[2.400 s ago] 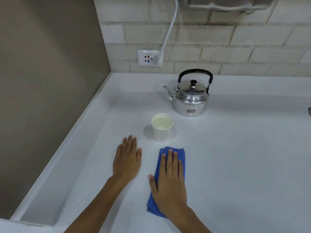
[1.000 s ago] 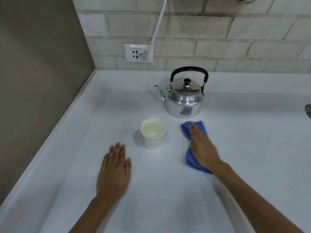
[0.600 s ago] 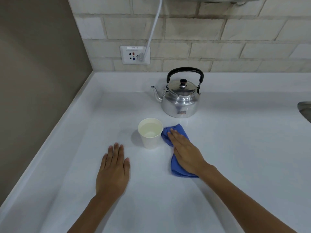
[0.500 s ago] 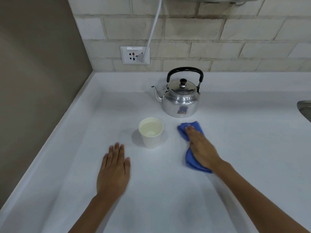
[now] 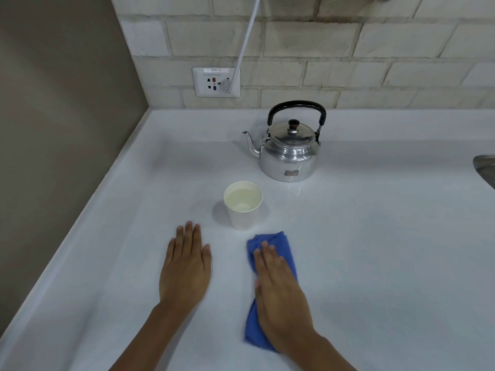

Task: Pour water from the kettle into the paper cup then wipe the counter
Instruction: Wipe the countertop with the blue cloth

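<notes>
Bare counter (image 5: 375,250) rightward; paper cup (image 5: 243,204), kettle (image 5: 290,153) ahead.

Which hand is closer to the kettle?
Right. The right hand lies flat on the blue cloth, nearly straight in front of the kettle. The left hand rests farther left, past the cup.

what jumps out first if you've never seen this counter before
The bright blue cloth stands out most against the white counter, pressed flat under the right hand at the near middle. Just beyond it stands a paper cup holding water, with the shiny metal kettle farther back, its spout pointing left. The left hand lies flat on the counter, to the cup's near left.
</notes>
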`<state>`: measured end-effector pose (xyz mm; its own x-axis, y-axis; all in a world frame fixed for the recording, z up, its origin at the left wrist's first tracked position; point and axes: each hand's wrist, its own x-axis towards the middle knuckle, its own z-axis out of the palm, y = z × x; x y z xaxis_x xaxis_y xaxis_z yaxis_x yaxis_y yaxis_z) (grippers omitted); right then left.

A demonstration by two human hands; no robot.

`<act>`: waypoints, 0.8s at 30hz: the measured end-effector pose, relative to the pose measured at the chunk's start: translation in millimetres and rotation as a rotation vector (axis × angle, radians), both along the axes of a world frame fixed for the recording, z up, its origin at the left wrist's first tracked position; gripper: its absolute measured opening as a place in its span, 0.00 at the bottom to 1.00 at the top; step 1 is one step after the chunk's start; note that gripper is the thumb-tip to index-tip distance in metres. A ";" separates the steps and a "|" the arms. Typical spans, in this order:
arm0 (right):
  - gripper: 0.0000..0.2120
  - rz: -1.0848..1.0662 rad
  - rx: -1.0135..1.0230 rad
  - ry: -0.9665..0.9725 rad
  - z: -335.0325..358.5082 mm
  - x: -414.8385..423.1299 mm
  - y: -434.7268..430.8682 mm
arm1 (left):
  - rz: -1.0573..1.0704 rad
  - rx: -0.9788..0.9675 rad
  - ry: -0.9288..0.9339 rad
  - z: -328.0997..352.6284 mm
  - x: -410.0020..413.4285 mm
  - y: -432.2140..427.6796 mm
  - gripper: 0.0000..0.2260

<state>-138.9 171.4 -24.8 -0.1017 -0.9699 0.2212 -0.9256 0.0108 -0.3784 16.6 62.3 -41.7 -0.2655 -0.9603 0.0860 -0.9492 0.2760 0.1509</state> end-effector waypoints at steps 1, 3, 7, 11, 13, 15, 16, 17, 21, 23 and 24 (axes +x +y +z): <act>0.23 0.038 0.013 0.010 1.0 0.6 2.8 | -0.006 0.003 0.000 0.0 1.0 -0.2 0.26; 0.19 0.079 -0.015 0.037 5.9 -11.9 5.2 | -0.013 0.003 0.009 0.8 1.8 0.0 0.29; 0.21 0.018 0.018 -0.047 7.8 -29.9 1.5 | -0.009 -0.009 0.021 -0.2 1.2 -0.1 0.29; 0.25 -0.054 0.069 -0.004 10.2 4.0 -2.5 | -0.007 -0.022 0.026 -0.8 -1.1 0.2 0.29; 0.23 -0.033 0.065 -0.004 8.8 29.2 -5.7 | 0.008 -0.012 0.028 -2.9 0.2 -0.7 0.28; 0.24 -0.004 0.074 0.002 7.2 50.1 -10.3 | 0.017 0.004 0.051 -5.3 1.8 -3.0 0.24; 0.25 0.033 0.076 0.000 6.6 56.1 -12.4 | 0.013 0.023 0.073 -5.0 2.6 -3.9 0.23; 0.25 0.084 0.072 -0.040 6.4 58.3 -13.4 | 0.007 0.046 0.101 -3.4 3.3 -4.8 0.24; 0.24 0.163 0.066 -0.306 2.4 22.5 -17.6 | 0.016 0.136 0.373 14.4 6.3 2.7 0.23; 0.23 0.031 0.032 -0.304 3.2 -15.7 -26.3 | -0.021 0.116 0.480 22.9 -0.3 18.5 0.24; 0.23 -0.037 0.024 -0.250 3.3 -34.8 -33.1 | -0.070 0.097 0.478 24.4 -7.5 28.1 0.25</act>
